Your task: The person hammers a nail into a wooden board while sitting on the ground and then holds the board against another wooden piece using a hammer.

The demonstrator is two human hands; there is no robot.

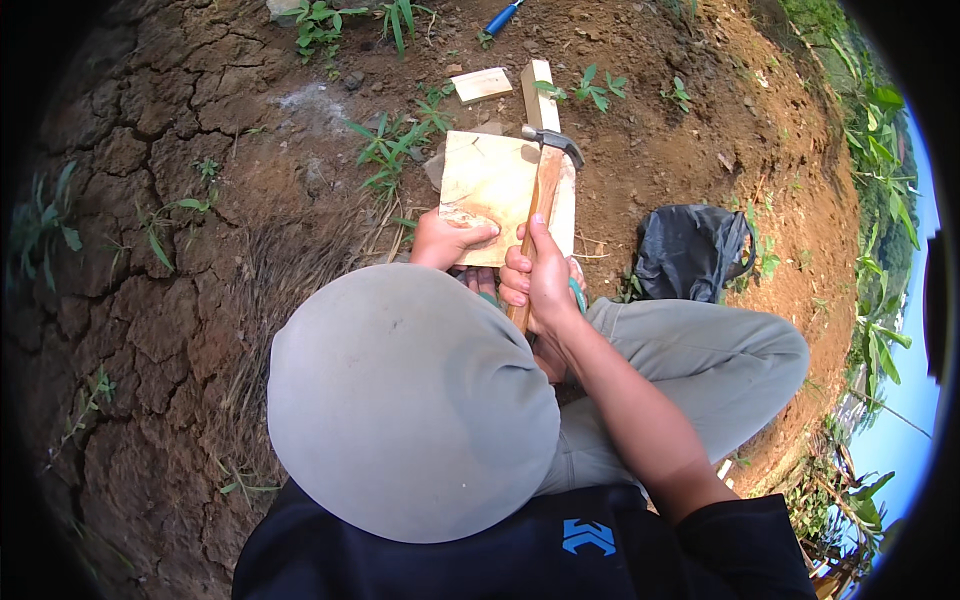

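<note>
Left hand: I see my left hand (450, 240) closed on the lower left edge of the board, thumb across its face, the other fingers mostly hidden.
Right hand: my right hand (542, 268) grips the hammer by the lower part of its handle, thumb lying along the wood.
Hammer: the hammer (546, 180) slants across the board's right part, its dark head near the upper right corner; I cannot tell whether they touch.
Board: the pale, flat board (485, 175) lies just beyond my knees.
Wood pieces: a long block (538, 88) reaches out past the hammer head, with a small offcut (481, 85) to its left.
Bag: a black bag (690, 250) sits on the soil (640, 150) at right, near my knee.
Far edge: a blue-handled tool (502, 18).
</note>
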